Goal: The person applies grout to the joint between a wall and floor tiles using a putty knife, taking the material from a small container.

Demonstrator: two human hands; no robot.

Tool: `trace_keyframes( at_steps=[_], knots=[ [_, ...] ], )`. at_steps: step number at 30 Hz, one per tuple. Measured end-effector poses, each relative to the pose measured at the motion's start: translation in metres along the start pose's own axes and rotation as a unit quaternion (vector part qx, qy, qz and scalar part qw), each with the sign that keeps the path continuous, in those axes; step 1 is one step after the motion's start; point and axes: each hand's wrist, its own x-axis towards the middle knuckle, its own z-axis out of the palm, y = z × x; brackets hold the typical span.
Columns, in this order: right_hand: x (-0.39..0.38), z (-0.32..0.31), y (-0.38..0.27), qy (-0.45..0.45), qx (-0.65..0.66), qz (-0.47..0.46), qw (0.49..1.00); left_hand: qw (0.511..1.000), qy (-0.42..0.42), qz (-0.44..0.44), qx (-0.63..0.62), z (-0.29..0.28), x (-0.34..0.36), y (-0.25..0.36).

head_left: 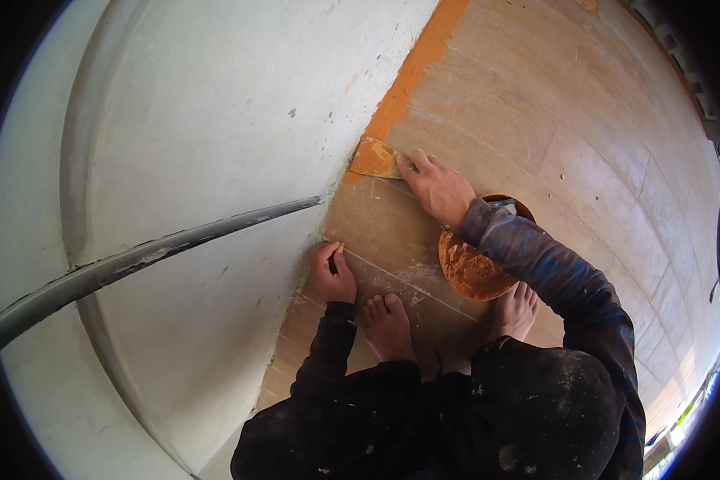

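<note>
My right hand [442,192] grips a putty knife [375,158] whose wide blade is smeared with orange paste. The blade lies on the wood-look floor where it meets the white wall, at the near end of an orange paste strip [414,70]. Under my right forearm stands a round tub [474,268] of the same paste, partly hidden by the sleeve. Near the foot of the wall, my left hand [333,274] is closed, thumb and fingertips pinched together. What it holds, if anything, I cannot make out.
A grey pipe [192,240] runs along the white wall [224,120] down to its base. My bare feet [387,326] are on the plank-patterned floor [552,208], between the wall and the tub. Small specks of debris lie on the right.
</note>
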Motion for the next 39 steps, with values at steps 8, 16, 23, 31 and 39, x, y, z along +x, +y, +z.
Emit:
trace_keyframes(
  at_steps=[8, 16, 23, 31, 39],
  knots=[
    [-0.005, 0.013, -0.036, -0.038, 0.065, -0.001, 0.997, 1.0, 0.002, 0.009, 0.009, -0.001, 0.001, -0.004],
    [-0.017, -0.016, -0.038, -0.009, 0.108, -0.057, 0.993, 0.998, 0.025, -0.044, -0.026, -0.004, -0.006, -0.007],
    [0.004, -0.029, 0.016, 0.043, 0.0, 0.018, 0.999, 0.999, -0.04, -0.027, -0.001, -0.014, -0.006, -0.001],
    [0.016, -0.009, 0.041, 0.002, 0.046, 0.032, 0.998, 0.807, -0.441, -0.26, -0.295, 0.032, -0.045, 0.131],
    [0.007, 0.004, -0.007, 0.017, 0.035, 0.054, 0.998, 0.806, -0.522, 0.086, -0.265, 0.083, -0.059, 0.16]
  ],
)
